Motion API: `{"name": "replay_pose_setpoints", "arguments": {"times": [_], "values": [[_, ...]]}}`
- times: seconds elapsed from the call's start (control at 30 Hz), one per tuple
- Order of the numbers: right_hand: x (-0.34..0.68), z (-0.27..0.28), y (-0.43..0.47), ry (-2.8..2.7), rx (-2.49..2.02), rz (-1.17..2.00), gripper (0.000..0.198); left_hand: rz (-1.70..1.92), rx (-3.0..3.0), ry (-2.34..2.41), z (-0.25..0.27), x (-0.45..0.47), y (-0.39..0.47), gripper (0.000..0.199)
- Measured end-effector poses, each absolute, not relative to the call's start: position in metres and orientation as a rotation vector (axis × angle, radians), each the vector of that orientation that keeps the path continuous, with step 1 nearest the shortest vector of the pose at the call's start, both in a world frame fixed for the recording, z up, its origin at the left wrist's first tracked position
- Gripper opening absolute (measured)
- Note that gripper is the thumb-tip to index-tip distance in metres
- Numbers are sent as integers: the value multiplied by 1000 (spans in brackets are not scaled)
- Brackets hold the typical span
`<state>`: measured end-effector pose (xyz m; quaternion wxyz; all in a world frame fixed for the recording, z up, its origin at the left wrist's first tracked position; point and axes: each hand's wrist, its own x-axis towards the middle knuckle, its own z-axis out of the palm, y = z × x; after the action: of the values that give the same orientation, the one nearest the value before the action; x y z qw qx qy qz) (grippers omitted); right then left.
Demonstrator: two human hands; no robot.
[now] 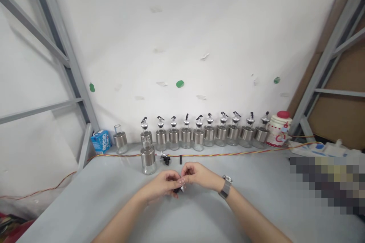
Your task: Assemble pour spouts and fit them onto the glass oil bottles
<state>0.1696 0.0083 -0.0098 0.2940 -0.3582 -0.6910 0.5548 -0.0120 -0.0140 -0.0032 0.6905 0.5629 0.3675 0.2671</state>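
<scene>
My left hand (159,186) and my right hand (202,176) meet over the table (211,212), both closed around a small black-and-silver pourer stopper (179,189). Fingers cover most of that stopper. Just beyond my left hand stands a glass oil bottle (148,157) with a steel band and an uncapped neck. To its right another black-and-silver pourer stopper (165,158) lies on its side. A short black strip (180,159) rests beside the cord, past my fingertips.
Several oil bottles (186,135) with pourers line the white wall. One uncapped bottle (120,142) stands by a blue carton (101,141) at left. A white jar with a red lid (279,129) stands at right. A twisted red-yellow cord (216,155) crosses the table.
</scene>
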Motion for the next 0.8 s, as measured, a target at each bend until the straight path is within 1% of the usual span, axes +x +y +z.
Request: {"name": "replay_pose_setpoints", "arguments": {"times": [0.17, 0.47, 0.6, 0.8], "values": [[170, -11, 10, -1767, -956, 1474, 29, 629, 1181, 776, -1, -9, -17, 23], [162, -9, 11, -1520, -1027, 1390, 37, 733, 1298, 776, -2, -8, -13, 33], [159, -12, 12, -1521, -1056, 1361, 40, 792, 1296, 825, -10, -6, -9, 37], [160, -16, 15, -1594, -994, 1281, 38, 824, 1200, 766, -4, -5, -13, 35]]}}
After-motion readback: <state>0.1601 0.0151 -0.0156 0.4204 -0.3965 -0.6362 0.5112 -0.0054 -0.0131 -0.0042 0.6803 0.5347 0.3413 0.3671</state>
